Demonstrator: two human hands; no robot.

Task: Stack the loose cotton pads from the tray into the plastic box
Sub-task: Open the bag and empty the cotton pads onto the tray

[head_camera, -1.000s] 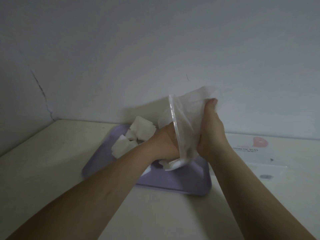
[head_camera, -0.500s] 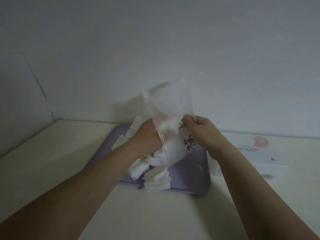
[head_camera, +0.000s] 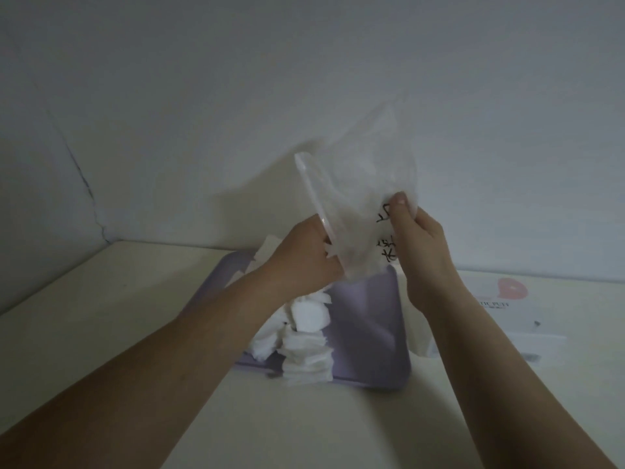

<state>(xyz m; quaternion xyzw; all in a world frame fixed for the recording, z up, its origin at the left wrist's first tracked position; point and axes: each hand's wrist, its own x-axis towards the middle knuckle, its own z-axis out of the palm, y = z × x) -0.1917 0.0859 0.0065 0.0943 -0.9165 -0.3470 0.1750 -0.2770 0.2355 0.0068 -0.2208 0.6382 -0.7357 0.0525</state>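
Though loose — white, square cotton pads on a lilac tray.

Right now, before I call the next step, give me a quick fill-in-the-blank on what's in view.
1. The left hand and right hand hold up a clear bag marked with ____ handwriting.
2. The cotton pads lie piled on a ____ tray.
3. The box with the red mark sits on the tray's ____ side.
Missing words: black; purple; right.
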